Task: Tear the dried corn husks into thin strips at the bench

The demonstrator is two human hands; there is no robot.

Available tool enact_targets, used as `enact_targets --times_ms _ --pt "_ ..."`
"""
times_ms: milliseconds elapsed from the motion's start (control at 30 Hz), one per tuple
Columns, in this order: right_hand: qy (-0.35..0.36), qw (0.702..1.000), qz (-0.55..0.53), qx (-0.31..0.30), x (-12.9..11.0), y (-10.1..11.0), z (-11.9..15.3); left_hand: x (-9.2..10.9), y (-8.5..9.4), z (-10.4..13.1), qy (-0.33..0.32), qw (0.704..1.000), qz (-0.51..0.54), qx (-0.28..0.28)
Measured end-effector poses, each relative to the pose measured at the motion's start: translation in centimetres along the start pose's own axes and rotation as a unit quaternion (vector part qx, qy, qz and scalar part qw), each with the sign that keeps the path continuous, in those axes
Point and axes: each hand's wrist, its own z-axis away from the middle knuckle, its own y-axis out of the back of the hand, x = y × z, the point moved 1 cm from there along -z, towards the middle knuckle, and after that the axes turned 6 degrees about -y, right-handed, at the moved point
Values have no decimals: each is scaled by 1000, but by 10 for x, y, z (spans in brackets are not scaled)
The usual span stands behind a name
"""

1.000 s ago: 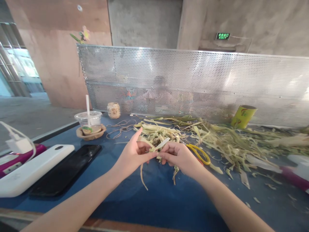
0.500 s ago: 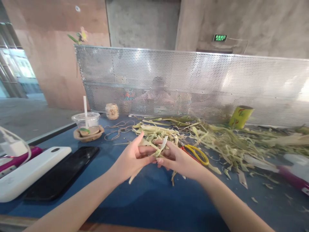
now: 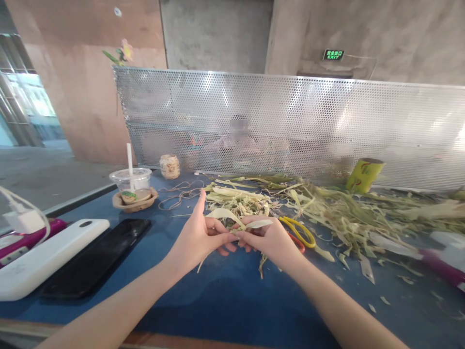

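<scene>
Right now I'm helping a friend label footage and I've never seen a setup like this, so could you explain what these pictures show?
There is no machine here, just a person's bare left hand and right hand. One camera, worn on that person's head, takes every picture, looking forward and down. The fingertips of both hands pinch pale plant strips above a blue table. Plant scraps spread behind the hands and to the right, with a yellow container among them. On the left are a black phone and a clear cup with a straw.
</scene>
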Motion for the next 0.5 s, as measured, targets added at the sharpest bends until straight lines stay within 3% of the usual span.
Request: enact_targets --times_ms 233,433,500 --pt "-17 998 -59 1 0 11 -3 7 2 1 20 1000 -7 -18" --pt "-2 996 -32 -85 -5 7 3 1 7 1 20 999 -21 -39" --pt "8 996 -13 -89 -5 3 4 1 6 1 8 999 -12 -43"
